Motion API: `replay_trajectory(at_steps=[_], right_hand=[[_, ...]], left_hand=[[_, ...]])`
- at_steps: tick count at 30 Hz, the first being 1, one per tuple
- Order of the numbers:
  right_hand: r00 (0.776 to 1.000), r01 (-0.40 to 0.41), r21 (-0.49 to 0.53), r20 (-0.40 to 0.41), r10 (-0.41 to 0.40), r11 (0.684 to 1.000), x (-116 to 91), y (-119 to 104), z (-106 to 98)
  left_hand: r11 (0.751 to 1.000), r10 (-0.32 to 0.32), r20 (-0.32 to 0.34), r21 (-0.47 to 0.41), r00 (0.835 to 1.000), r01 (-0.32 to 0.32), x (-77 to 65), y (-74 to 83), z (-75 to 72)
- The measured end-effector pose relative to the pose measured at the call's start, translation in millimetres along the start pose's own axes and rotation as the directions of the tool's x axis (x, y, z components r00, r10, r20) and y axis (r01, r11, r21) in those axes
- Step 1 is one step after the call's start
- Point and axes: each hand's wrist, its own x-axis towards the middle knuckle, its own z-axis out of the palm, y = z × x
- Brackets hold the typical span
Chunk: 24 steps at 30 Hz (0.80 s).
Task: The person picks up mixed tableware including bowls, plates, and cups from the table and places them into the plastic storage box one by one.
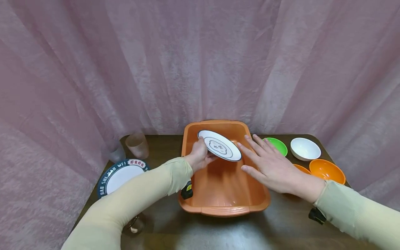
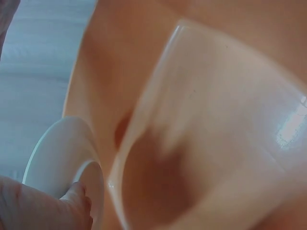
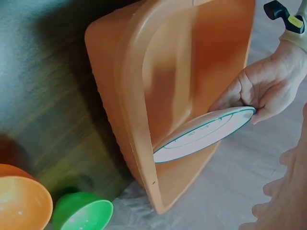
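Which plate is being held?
The white plate with a thin dark edge, in the left hand; the broad-rimmed lettered plate lies on the table.

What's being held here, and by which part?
The left hand grips the white plate by its rim; the right hand holds nothing.

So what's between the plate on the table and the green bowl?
In the head view: the orange tub, the left sleeve, the left hand holding a white plate, and the right hand.

A dark-rimmed plate [image 1: 122,176] reads "HAO SHI HAO WEI" — "好食好味".
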Motion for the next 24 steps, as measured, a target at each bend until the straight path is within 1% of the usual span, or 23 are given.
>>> replay_trajectory(at_steps=[4,11,14,20,24], right_hand=[[1.000,0.012,-0.006,0.027,-0.012,1.000,3,-2,1],[0.998,0.028,-0.004,0.054,-0.028,1.000,6,-7,3],[0.998,0.032,-0.012,0.053,-0.031,0.999,6,-8,4],[0.998,0.057,-0.020,0.030,-0.056,0.998,6,-9,4],[0.998,0.053,-0.019,0.028,-0.052,0.998,5,-10,4]], left_hand=[[1.000,0.004,-0.004,0.014,1.000,-0.004,2.4,-1.8,-2.5],[0.999,-0.002,0.025,-0.034,1.000,0.003,4.1,-7.0,-3.3],[0.999,-0.001,0.030,-0.043,1.000,0.002,3.3,-8.6,-2.2],[0.999,0.008,0.010,-0.047,1.000,-0.007,3.5,-11.6,-0.5],[0.999,-0.003,0.016,-0.053,1.000,0.004,3.9,-13.1,-1.5]])
